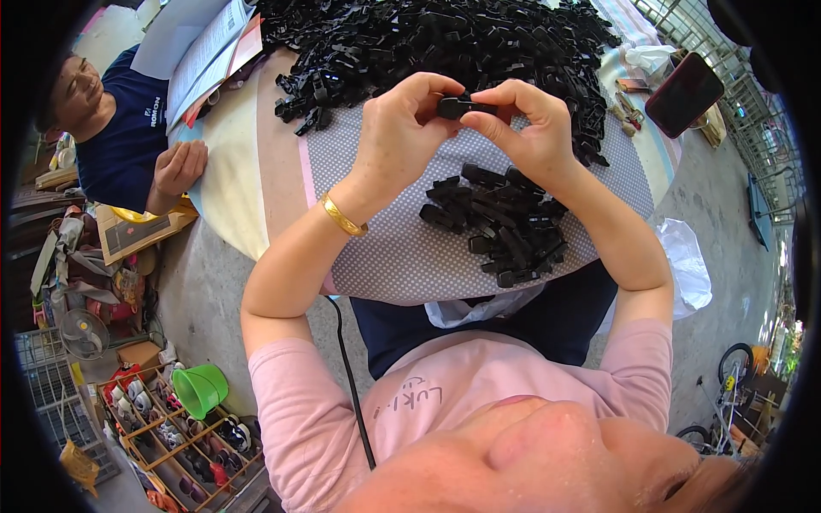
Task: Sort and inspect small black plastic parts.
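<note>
"While the left hand [396, 128] grips one end of that black part [456, 107] and the right hand [540, 128] the other, where is it?"

"Over the worktop [380, 256], between the big pile [445, 43] and the small pile [505, 224]. I'd say a light, steady pinch suits it best."

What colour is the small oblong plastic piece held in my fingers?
The small oblong plastic piece is black; it shows best in the head view.

Elongated black plastic piece [456, 107] held level over desk [372, 256]; black plastic pile [505, 224] by near edge, larger black heap [436, 43] beyond
</note>
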Action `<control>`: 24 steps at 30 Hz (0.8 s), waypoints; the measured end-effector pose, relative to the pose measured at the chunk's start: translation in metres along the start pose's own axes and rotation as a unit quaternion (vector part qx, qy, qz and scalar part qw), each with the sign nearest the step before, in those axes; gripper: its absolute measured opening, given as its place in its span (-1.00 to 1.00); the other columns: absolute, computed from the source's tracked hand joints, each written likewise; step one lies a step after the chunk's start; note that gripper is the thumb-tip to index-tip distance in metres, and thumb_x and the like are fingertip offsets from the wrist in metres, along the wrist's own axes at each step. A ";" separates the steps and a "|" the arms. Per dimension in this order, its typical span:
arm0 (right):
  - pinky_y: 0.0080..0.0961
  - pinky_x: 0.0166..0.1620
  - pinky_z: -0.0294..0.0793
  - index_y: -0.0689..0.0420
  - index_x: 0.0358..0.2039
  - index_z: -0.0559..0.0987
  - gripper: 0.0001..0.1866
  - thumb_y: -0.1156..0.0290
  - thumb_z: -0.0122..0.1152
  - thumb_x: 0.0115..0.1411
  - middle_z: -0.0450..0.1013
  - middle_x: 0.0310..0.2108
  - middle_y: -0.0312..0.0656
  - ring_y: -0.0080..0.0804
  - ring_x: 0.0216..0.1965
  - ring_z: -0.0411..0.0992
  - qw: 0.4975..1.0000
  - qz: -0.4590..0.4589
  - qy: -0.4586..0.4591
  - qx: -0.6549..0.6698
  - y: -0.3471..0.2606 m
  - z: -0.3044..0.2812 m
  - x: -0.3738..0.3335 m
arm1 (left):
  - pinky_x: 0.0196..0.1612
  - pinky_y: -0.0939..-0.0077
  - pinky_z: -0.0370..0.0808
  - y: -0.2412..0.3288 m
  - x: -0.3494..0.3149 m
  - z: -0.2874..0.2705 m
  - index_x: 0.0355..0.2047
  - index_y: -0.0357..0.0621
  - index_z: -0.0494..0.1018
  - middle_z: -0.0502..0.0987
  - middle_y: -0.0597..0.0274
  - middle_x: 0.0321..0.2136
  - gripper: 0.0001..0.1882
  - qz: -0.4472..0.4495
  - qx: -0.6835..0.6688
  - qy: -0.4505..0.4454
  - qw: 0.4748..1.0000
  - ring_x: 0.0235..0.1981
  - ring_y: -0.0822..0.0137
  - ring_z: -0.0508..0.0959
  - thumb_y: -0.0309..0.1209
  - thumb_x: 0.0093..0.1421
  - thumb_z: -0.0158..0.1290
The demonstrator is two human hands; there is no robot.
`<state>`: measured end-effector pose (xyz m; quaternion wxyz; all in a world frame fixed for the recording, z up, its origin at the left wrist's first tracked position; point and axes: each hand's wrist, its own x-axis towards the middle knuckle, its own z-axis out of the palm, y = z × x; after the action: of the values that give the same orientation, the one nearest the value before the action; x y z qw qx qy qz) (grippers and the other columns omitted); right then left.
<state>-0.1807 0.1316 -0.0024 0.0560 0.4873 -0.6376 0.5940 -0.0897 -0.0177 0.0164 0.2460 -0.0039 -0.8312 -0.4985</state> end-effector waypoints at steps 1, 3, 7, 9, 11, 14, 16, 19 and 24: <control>-0.74 -0.42 0.46 0.22 -0.39 0.56 -0.78 0.41 0.37 -0.05 0.50 -0.53 -0.25 -0.61 -0.51 0.47 1.000 -0.002 -0.004 -0.019 -0.001 0.000 0.001 | -0.36 0.64 0.51 0.001 -0.001 0.000 -0.28 -0.22 0.47 0.58 0.17 -0.50 -0.73 0.009 0.009 0.003 1.000 -0.47 0.45 0.58 -0.63 -0.06 0.13; -0.73 -0.44 0.45 0.21 -0.39 0.56 -0.77 0.41 0.37 -0.06 0.49 -0.54 -0.26 -0.61 -0.53 0.45 0.999 -0.004 -0.009 -0.038 -0.001 0.000 0.001 | -0.36 0.65 0.50 0.001 -0.002 0.000 -0.24 -0.23 0.47 0.58 0.18 -0.47 -0.72 0.015 0.018 -0.004 1.000 -0.46 0.46 0.57 -0.61 -0.03 0.12; -0.71 -0.44 0.44 0.19 -0.39 0.56 -0.76 0.41 0.38 -0.08 0.47 -0.52 -0.27 -0.59 -0.53 0.43 0.998 -0.012 0.014 -0.064 0.003 -0.005 0.002 | -0.33 0.69 0.48 0.008 -0.004 -0.002 -0.15 -0.26 0.45 0.57 0.22 -0.38 -0.71 -0.010 -0.075 -0.053 0.996 -0.40 0.53 0.54 -0.56 0.07 0.09; -0.71 -0.43 0.45 0.18 -0.37 0.55 -0.74 0.41 0.39 -0.09 0.47 -0.48 -0.26 -0.58 -0.48 0.44 0.998 -0.007 0.006 -0.062 0.001 -0.007 0.004 | -0.32 0.70 0.47 0.006 0.000 -0.005 -0.14 -0.27 0.44 0.56 0.23 -0.36 -0.71 0.005 -0.087 -0.060 0.994 -0.38 0.54 0.52 -0.55 0.08 0.09; -0.65 -0.35 0.46 0.15 -0.30 0.55 -0.69 0.37 0.39 -0.09 0.46 -0.41 -0.24 -0.55 -0.35 0.44 1.000 0.006 0.013 -0.011 -0.006 -0.006 0.009 | -0.30 0.71 0.46 0.004 0.001 -0.008 -0.13 -0.28 0.44 0.56 0.24 -0.35 -0.71 0.018 -0.097 -0.068 0.993 -0.35 0.56 0.51 -0.55 0.10 0.08; -0.55 -0.14 0.46 0.14 -0.15 0.53 -0.55 0.28 0.39 -0.08 0.48 -0.27 -0.22 -0.46 -0.19 0.44 0.980 0.113 -0.102 0.132 0.005 -0.013 0.011 | -0.27 0.78 0.41 0.002 0.002 -0.009 -0.06 -0.30 0.39 0.52 0.27 -0.29 -0.68 0.034 -0.095 -0.088 0.991 -0.34 0.62 0.45 -0.55 0.15 0.03; -0.57 -0.12 0.47 0.18 -0.15 0.53 -0.55 0.33 0.39 -0.07 0.49 -0.28 -0.18 -0.45 -0.21 0.47 0.977 0.129 -0.109 0.131 0.006 -0.017 0.010 | -0.23 0.77 0.41 0.000 0.003 -0.010 0.00 -0.28 0.34 0.51 0.24 -0.25 -0.63 0.027 -0.088 -0.109 0.990 -0.30 0.61 0.45 -0.56 0.15 0.02; -0.64 -0.18 0.50 0.25 -0.22 0.55 -0.63 0.51 0.40 -0.10 0.51 -0.34 -0.17 -0.50 -0.34 0.51 0.957 0.155 -0.099 0.222 0.007 -0.019 0.009 | -0.29 0.71 0.45 0.009 0.001 -0.009 -0.04 -0.24 0.36 0.55 0.20 -0.37 -0.61 0.031 -0.114 -0.097 0.988 -0.33 0.55 0.50 -0.53 0.10 0.10; -0.61 -0.17 0.48 0.22 -0.22 0.56 -0.67 0.21 0.13 0.17 0.51 -0.34 -0.17 -0.53 -0.30 0.49 0.935 0.151 -0.154 0.281 0.016 -0.026 0.015 | -0.27 0.70 0.44 0.010 -0.004 -0.009 -0.04 -0.24 0.29 0.53 0.20 -0.32 -0.62 0.020 -0.172 -0.131 0.976 -0.29 0.54 0.49 -0.56 0.12 0.06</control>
<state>-0.2129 0.1415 0.0037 -0.2730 0.4663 -0.5115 0.6681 -0.0799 -0.0194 0.0269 0.1405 -0.1282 -0.7581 -0.6238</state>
